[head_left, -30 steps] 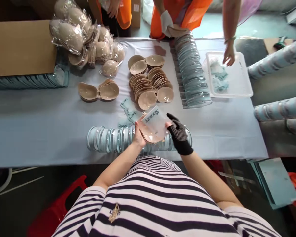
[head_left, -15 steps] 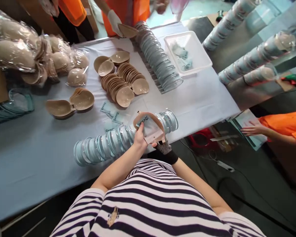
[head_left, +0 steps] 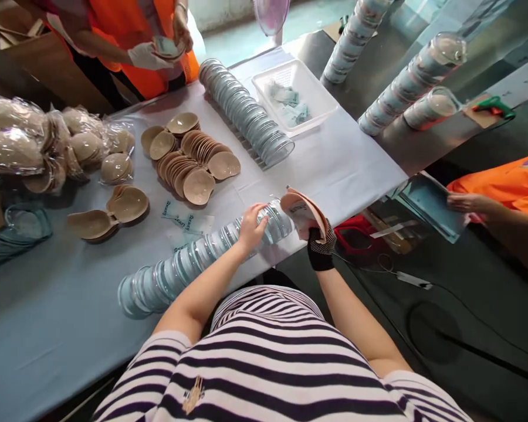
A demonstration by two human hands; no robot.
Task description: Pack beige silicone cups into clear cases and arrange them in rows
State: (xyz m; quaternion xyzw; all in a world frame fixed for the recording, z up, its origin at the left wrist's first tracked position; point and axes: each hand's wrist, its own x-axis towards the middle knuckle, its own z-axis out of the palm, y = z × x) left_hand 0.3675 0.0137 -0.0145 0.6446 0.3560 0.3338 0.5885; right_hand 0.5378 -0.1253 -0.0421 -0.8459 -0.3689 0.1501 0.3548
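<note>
My right hand (head_left: 322,243), in a black dotted glove, grips a folded pair of beige bra cups (head_left: 305,214) with a printed sheet inside. My bare left hand (head_left: 251,228) lies on a long row of nested clear plastic containers (head_left: 180,269), its thumb and fingers bent around one of them near the row's right end. Just behind the row, several printed clear sheets (head_left: 187,223) are spread on the table. Farther back sit stacked beige bra cups (head_left: 191,167), and another small pile of cups (head_left: 129,205) lies to the left.
A second row of containers (head_left: 246,111) lies beside a white basket (head_left: 330,108) holding printed packets. Bagged cups (head_left: 13,146) are heaped at the left. A co-worker in an orange vest (head_left: 132,35) stands across the table; another co-worker's hand (head_left: 464,202) is at the right.
My left hand has let go of the bra cups and moved onto the container row. My right hand has carried the cups to the right, and they now look folded.
</note>
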